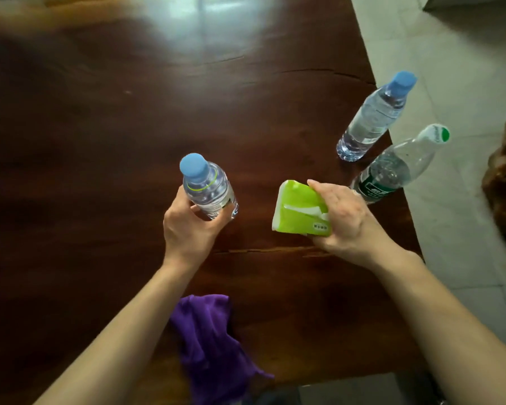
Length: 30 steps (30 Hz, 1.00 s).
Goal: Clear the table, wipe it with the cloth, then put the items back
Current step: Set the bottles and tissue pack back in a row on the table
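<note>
Both hands grip something: left hand wraps a blue-capped water bottle, right hand clasps a green tissue pack, above a dark wooden table. Two more bottles stand far right. Purple cloth lies crumpled near the table's near edge.

Open tabletop left; two bottles crowding right edge.

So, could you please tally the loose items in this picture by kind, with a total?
Water bottles: 3, one in the left hand at, two standing near the table edge
Tissue packs: 1, green, in the right hand
Cloths: 1, purple
Total: 5
</note>
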{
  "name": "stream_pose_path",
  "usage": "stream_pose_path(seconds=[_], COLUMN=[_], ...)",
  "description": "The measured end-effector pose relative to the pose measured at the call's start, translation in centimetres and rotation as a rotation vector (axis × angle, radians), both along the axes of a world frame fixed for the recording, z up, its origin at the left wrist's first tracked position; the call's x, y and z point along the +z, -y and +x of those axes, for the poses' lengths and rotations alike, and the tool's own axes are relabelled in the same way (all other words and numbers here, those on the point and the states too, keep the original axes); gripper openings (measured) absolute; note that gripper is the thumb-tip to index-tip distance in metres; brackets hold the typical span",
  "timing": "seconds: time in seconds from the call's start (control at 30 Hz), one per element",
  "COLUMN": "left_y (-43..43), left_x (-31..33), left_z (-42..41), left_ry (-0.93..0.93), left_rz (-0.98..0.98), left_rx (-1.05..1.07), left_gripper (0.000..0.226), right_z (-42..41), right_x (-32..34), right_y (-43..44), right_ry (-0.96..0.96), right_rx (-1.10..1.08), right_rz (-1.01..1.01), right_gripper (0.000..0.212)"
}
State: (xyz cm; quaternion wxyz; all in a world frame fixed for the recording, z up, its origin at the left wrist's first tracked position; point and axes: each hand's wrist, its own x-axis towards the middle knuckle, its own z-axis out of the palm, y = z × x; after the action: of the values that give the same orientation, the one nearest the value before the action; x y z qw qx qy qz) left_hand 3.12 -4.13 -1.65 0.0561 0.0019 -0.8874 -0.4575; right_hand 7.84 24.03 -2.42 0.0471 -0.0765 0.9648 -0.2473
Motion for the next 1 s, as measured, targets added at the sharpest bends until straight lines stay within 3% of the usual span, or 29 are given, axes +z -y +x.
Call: stream_pose_path(seconds=[0.3,0.77,1.0], left_y=[-0.2,0.4,1.0], left_x=[-1.2,-2.1,-1.8], left_z=[-3.6,-4.0,-3.8], left_ry=[-0.007,0.053,0.094], left_rz=[0.045,-0.024,-0.026], left_rx=[0.027,-0.05,-0.097], left_gripper=[0.058,0.062,0.07], right_z=[-8.6,-11.7,-10.1], right_x=[-1.7,-2.6,-1.8], right_y=[1.2,1.0,1.1], right_ry=[0.084,0.251,0.237], right_rx=[0.145,0.271,0.233], right_rz=[0.033,0.138,0.204], right_gripper=[0.089,0.088,0.11])
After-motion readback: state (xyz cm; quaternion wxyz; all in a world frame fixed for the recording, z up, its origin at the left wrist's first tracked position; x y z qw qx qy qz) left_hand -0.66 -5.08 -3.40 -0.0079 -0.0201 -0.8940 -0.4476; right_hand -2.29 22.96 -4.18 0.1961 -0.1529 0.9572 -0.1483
